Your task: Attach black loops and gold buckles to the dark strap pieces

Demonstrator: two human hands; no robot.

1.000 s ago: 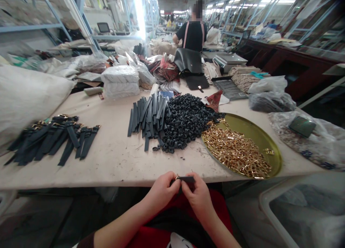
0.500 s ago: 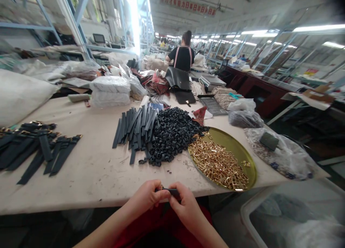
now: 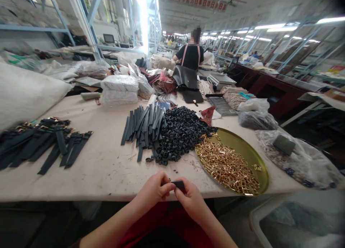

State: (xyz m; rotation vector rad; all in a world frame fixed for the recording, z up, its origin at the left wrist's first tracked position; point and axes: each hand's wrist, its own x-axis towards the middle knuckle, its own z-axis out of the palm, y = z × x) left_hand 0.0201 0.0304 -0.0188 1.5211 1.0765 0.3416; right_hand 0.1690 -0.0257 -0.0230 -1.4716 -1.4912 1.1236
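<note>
My left hand (image 3: 153,190) and my right hand (image 3: 190,199) meet at the near edge of the table (image 3: 107,169). Both pinch a short dark strap (image 3: 178,185) between fingertips, with a small gold piece at its left end. Beyond them lies a pile of plain dark straps (image 3: 142,125), a heap of small black loops (image 3: 180,133) and a round gold tray (image 3: 250,151) holding gold buckles (image 3: 226,165). At the far left lies a pile of dark straps with gold buckles fitted (image 3: 40,143).
A large white sack (image 3: 24,93) sits at the left. Plastic bags (image 3: 296,154) lie at the right, wrapped white bundles (image 3: 120,90) at the back. A person in a black top (image 3: 191,55) works farther along. A pale bin (image 3: 296,219) stands at lower right.
The camera tilted up and then swung slightly, so the table shifted in view. My hands stay together on the strap, with the fingers shifting a little along it.
</note>
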